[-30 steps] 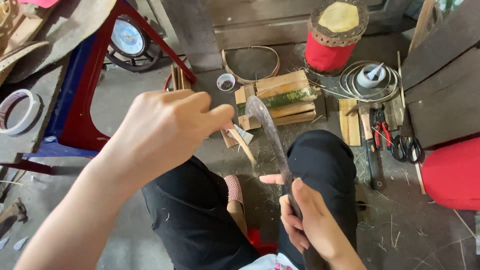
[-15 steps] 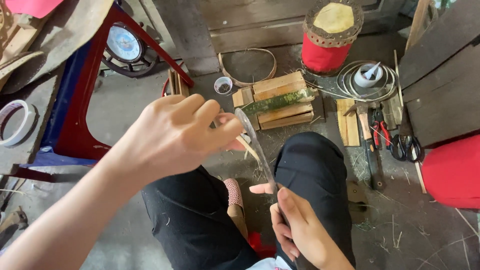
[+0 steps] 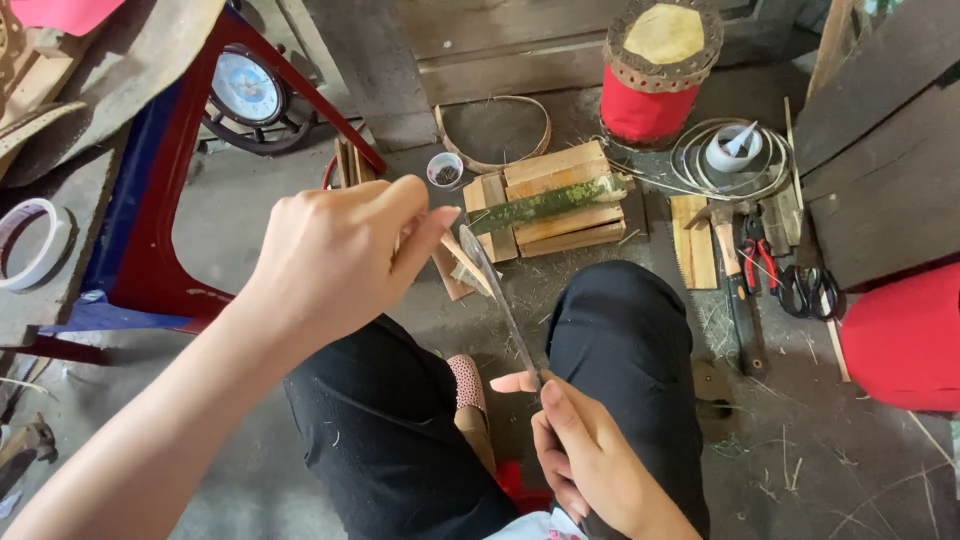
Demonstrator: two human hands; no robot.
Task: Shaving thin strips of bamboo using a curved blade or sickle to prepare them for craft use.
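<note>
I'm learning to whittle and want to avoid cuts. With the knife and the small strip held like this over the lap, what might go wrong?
1. The left hand pinches a short bamboo strip right at the knife blade, so a slip may nick its fingers.
2. The blade is worked above the legs in black trousers; a slip might carry it toward a thigh.
3. The right hand has its thumb stretched out beside the blade's base, where it could get cut.

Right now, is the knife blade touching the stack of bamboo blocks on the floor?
No, the knife blade is raised between the hands, clear of the stacked bamboo blocks.
</note>
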